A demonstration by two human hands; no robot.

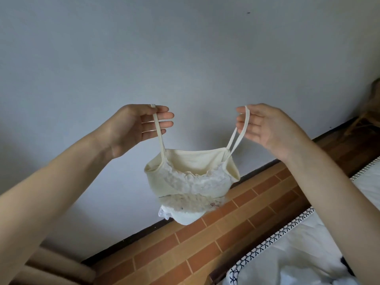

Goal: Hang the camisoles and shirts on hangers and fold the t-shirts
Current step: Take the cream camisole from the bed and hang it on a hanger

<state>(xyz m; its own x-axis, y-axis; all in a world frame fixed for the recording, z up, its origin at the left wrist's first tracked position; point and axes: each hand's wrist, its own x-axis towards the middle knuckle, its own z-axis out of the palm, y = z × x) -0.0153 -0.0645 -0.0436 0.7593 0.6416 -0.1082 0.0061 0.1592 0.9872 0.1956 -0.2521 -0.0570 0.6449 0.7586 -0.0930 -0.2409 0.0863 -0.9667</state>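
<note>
Item: bed (304, 254), lower right corner of view, nearest the camera; white bedding with a dark-and-white cross-stitch border along its edge; white cloth lies rumpled on it, with a small dark patch beside the right forearm. Item: left hand (136, 125), raised before the wall, palm toward the camera, fingers extended; grip clamped between thumb and forefinger on the top of one strap. Item: right hand (261, 124), raised at the same height, well apart from the left; the other strap loops over its forefinger, and the grip is pinched on that loop. Item: camisole (191, 182), cream, held in the air between and below both hands, hanging by its two thin straps clear of the bed; white lace along the neckline, lace panel and white frill at the lower hem; a small reddish mark near the hem, too blurred to read. Item: floor (205, 239), brick-pattern tiles in orange-brown, between bed and wall. Item: wall (185, 48), plain pale grey, dark skirting at its foot. Item: tan object (370, 112) at the far right edge, indistinct.
</note>
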